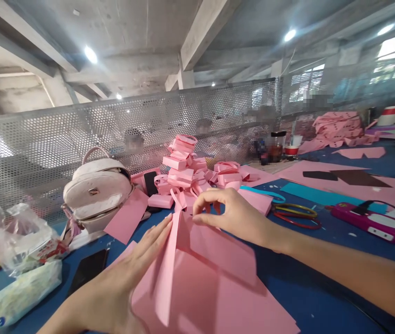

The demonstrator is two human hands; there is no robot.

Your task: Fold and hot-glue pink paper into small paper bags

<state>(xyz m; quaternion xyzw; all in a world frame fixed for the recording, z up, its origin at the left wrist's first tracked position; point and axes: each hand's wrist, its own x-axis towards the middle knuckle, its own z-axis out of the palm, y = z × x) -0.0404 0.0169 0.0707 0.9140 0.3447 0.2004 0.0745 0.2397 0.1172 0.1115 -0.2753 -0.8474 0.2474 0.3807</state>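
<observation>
A folded pink paper piece (214,253) stands up in front of me, with one narrow flap raised along its left side. It rests over flat pink paper sheets (246,301). My left hand (124,273) lies along the outside of the raised flap, fingers straight and close together; its thumb is mostly hidden. At the far top edge of the piece, my right hand (223,208) is curled, thumb and forefinger pinched on the paper. Behind both hands rises a heap of small folded pink paper boxes (181,174), some with looped strips.
A pale backpack (96,190), black phone (88,269) and plastic-wrapped packet (20,294) lie left. Coloured loops (296,215) and a magenta power bank (373,222) with a cable are right. A perforated metal screen (114,125) closes off the back of the blue table (288,283).
</observation>
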